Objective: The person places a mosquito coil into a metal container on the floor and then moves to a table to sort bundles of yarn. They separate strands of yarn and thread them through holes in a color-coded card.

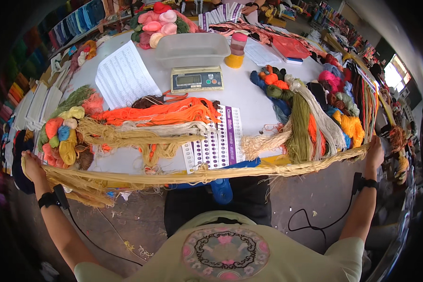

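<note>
**A:** OK, count time, what's in this shot?

**B:** Big to small: 1 table [237, 94]. Then 1 long beige hank [174, 179], pulled across along the near edge, loose strands dangling toward its left end. On the table, 1 bright orange bundle [160, 112] at the left and 1 olive bundle [298, 124] at the right, plus piles of coloured yarn [61, 136] that overlap too much for me to count.

**A:** And the non-yarn stuff?

**B:** 2 paper sheets [127, 75], 2 fans of punched cards [230, 141] (1 near, 1 far, overlapping, so no card count), 1 grey tub [192, 49] sitting on 1 scale [197, 79], and 1 red box [291, 48].

**A:** Hands?

**B:** 2, spread far apart. Left hand [31, 165] is clamped on the hank's left end, right hand [375, 152] is clamped on its right end. Smaller still: 1 pink-and-yellow jar [238, 47] beside the tub, and 1 orange handle [175, 97] just in front of the scale.

**A:** Any writing?

**B:** The sheets have rows of tiny print, too small to read. The near cards carry white lettering on a purple band. The scale has small print around its display, next to 2 round buttons.
</note>
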The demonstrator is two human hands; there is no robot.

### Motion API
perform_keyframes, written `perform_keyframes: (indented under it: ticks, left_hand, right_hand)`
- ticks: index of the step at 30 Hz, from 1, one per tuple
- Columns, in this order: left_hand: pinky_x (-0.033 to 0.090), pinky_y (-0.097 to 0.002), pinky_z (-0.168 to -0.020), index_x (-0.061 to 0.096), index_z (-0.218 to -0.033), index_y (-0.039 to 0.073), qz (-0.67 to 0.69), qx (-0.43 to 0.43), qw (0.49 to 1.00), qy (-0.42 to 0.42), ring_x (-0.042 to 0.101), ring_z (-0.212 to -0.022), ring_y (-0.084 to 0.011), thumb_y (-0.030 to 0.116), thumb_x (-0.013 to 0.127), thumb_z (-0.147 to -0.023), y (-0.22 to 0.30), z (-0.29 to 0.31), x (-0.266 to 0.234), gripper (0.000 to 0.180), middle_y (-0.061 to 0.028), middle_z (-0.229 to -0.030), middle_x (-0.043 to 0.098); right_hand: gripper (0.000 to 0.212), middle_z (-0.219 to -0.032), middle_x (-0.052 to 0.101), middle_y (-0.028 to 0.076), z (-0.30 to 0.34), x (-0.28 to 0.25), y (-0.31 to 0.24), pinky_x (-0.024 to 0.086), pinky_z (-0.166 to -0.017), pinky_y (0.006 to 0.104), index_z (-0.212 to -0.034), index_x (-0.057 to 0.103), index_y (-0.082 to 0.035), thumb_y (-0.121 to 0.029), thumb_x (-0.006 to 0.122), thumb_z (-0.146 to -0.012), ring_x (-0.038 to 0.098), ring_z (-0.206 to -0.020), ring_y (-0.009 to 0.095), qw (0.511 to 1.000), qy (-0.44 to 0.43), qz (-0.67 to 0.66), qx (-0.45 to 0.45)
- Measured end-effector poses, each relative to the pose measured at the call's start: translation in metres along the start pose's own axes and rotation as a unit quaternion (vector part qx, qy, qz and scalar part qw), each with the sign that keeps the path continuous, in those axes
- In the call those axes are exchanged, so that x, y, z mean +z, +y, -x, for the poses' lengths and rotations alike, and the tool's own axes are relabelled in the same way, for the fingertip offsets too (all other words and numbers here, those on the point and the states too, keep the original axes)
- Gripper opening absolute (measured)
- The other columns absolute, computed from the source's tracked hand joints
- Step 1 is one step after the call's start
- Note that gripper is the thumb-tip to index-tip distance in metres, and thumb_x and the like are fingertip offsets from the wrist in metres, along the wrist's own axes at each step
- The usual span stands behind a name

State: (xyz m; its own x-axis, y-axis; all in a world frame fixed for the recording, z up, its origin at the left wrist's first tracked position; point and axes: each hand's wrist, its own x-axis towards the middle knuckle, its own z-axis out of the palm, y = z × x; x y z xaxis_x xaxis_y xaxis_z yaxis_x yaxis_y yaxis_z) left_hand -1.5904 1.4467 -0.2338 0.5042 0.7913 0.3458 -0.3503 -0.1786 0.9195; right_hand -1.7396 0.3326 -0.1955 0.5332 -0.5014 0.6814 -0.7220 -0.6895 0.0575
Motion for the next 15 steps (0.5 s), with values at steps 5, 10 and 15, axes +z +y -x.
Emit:
perform_keyframes:
  ticks: [5,10,15]
  left_hand:
    - [0.024,-0.0196,-0.038,0.052,-0.084,0.015,0.021,-0.007,1.000,0.006,0.033,-0.042,-0.0038,0.031,0.047,-0.098,-0.008,0.000,0.020,0.022,0.0077,-0.058,0.039]
    - [0.020,-0.0212,-0.036,0.053,-0.083,0.013,0.051,-0.113,0.982,-0.142,0.029,-0.041,-0.0040,0.026,0.049,-0.097,0.013,0.032,0.081,0.020,0.0052,-0.059,0.041]
    - [0.025,-0.0184,-0.042,0.057,-0.096,0.006,0.133,-0.127,0.962,-0.204,0.034,-0.049,-0.0036,0.021,0.053,-0.096,0.037,0.040,0.107,0.016,0.0031,-0.068,0.046]
  right_hand:
    - [0.026,-0.091,0.066,0.015,-0.007,-0.013,0.003,0.047,-0.067,0.0465,-0.104,0.060,-0.014,-0.030,0.041,-0.097,0.062,-0.085,0.038,0.999,-0.035,0.004,0.033]
    - [0.033,-0.089,0.067,0.015,-0.014,-0.017,-0.014,0.048,-0.071,0.0451,-0.107,0.063,-0.015,-0.040,0.046,-0.094,0.063,-0.087,0.037,0.989,0.029,-0.125,0.075]
    - [0.036,-0.089,0.066,0.015,-0.025,-0.028,-0.055,0.047,-0.073,0.0411,-0.108,0.064,-0.013,-0.040,0.046,-0.093,0.063,-0.089,0.034,0.984,0.010,-0.175,0.034]
